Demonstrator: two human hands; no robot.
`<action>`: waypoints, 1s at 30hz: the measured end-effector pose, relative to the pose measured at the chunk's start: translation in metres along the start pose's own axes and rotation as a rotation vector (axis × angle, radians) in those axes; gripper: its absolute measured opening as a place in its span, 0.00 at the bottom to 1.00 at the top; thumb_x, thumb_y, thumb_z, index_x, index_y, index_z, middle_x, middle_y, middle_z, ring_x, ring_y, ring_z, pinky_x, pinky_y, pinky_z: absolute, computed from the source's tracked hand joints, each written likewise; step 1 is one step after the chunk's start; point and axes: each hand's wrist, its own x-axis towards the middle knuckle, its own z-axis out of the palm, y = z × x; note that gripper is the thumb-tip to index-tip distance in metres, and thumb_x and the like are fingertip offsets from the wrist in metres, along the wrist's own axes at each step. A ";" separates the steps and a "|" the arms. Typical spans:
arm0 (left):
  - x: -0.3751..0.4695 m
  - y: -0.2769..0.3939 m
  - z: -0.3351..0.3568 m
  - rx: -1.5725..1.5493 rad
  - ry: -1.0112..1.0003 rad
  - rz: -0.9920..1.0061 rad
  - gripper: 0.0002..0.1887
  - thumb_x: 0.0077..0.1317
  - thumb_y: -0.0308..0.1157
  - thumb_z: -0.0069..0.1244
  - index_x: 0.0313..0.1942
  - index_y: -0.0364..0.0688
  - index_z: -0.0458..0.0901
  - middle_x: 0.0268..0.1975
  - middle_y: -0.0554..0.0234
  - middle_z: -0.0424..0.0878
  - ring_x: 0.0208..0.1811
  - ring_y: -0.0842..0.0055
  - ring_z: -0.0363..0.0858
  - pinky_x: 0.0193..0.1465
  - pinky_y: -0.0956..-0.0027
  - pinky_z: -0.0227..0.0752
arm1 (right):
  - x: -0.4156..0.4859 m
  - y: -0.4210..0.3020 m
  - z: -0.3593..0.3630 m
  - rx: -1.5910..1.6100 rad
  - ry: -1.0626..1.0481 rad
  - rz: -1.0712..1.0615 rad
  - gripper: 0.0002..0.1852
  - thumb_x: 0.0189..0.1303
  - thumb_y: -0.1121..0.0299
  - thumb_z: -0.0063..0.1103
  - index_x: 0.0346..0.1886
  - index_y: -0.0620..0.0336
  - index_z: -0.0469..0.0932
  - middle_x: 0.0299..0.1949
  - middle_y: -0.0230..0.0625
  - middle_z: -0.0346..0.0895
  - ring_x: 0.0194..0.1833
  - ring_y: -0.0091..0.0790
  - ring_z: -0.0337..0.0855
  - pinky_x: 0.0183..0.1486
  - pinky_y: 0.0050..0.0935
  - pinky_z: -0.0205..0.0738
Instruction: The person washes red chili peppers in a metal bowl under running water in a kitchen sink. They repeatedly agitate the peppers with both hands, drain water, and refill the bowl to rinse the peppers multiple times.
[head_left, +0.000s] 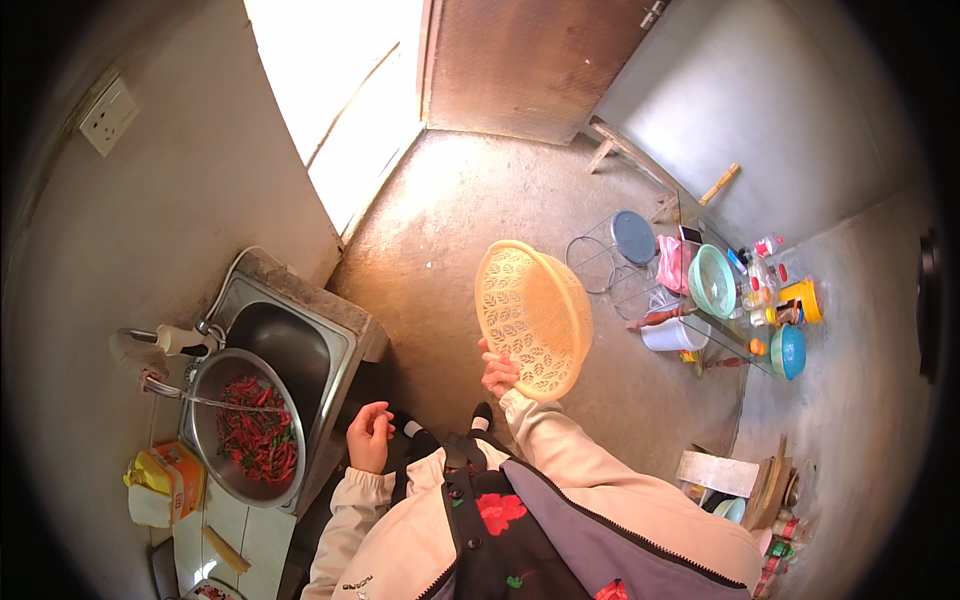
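Note:
My right hand (501, 371) grips the rim of a yellow plastic colander (534, 319) with leaf-shaped holes, held tilted above the floor. My left hand (370, 436) is raised near the sink's edge with its fingers curled and touches no object. On the left, a wide metal basin (247, 491) rests over the near part of the stainless-steel sink (279, 337). Red chili peppers (259, 435) with some green ones lie in the basin. A stream of water runs from the faucet (161, 388) into it.
A yellow and orange package (166, 484) stands by the sink. To the right, a glass table holds a green basket (712, 281), bottles and a blue bowl (788, 352). A round stool (633, 237) and wooden bench (634, 154) stand nearby. A brown door (510, 67) is at the top.

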 end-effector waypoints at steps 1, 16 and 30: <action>0.001 0.004 0.010 -0.001 -0.020 0.020 0.09 0.71 0.24 0.47 0.48 0.36 0.81 0.36 0.64 0.84 0.30 0.83 0.80 0.32 0.79 0.74 | -0.004 0.003 0.003 0.019 -0.014 -0.006 0.25 0.71 0.72 0.45 0.67 0.80 0.58 0.24 0.33 0.62 0.16 0.24 0.70 0.16 0.21 0.74; -0.031 -0.012 0.049 0.058 -0.013 -0.055 0.09 0.70 0.27 0.50 0.48 0.38 0.83 0.35 0.64 0.86 0.31 0.83 0.82 0.34 0.77 0.77 | -0.033 -0.117 -0.080 -0.634 1.158 -0.496 0.17 0.72 0.61 0.49 0.49 0.69 0.74 0.22 0.27 0.63 0.18 0.26 0.61 0.19 0.26 0.62; -0.051 -0.034 -0.045 0.045 0.239 -0.122 0.09 0.71 0.28 0.49 0.47 0.35 0.82 0.36 0.62 0.86 0.31 0.81 0.82 0.33 0.78 0.76 | 0.127 -0.067 -0.131 -1.364 1.305 -0.326 0.22 0.68 0.54 0.52 0.46 0.68 0.78 0.32 0.34 0.74 0.32 0.32 0.73 0.35 0.33 0.69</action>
